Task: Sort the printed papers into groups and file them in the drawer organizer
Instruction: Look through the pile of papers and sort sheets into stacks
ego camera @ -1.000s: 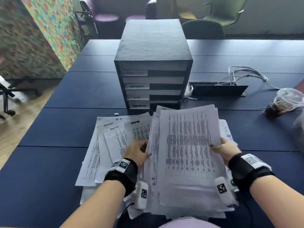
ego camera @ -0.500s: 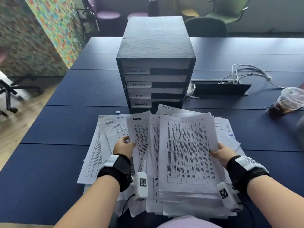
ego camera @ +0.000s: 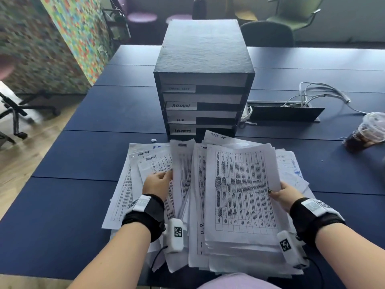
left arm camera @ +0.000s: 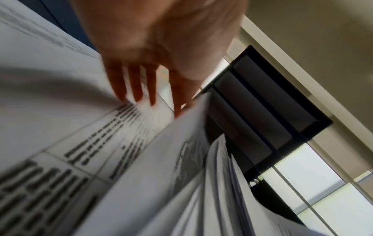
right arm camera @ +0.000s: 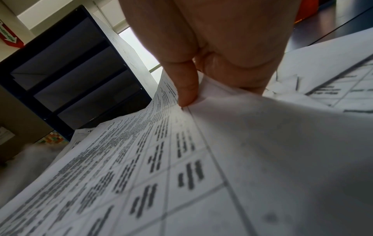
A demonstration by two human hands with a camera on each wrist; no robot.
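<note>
A black drawer organizer [ego camera: 200, 65] [left arm camera: 262, 103] [right arm camera: 70, 63] stands mid-table, its slots labelled TASK LIST, ADMIN, H.R and SECURITY. In front of it lies a spread of printed papers. My right hand [ego camera: 279, 191] [right arm camera: 193, 95] pinches the right edge of a thick stack [ego camera: 239, 195] [right arm camera: 181, 159], thumb on top. My left hand [ego camera: 160, 180] [left arm camera: 149, 99] has its fingers straight against a blurred single sheet [ego camera: 183, 163] [left arm camera: 161, 159] that stands up between the stack and the ADMIN sheets [ego camera: 129, 184] fanned at the left.
An iced drink cup [ego camera: 373, 130] stands at the right edge of the blue table [ego camera: 62, 226]. White cables [ego camera: 312, 97] and an open cable hatch [ego camera: 285, 113] lie right of the organizer. Chairs [ego camera: 268, 32] stand behind the table.
My left hand has moved left and forward, away from the stack, taking one sheet toward the ADMIN pile. The right hand has kept its hold on the stack.
</note>
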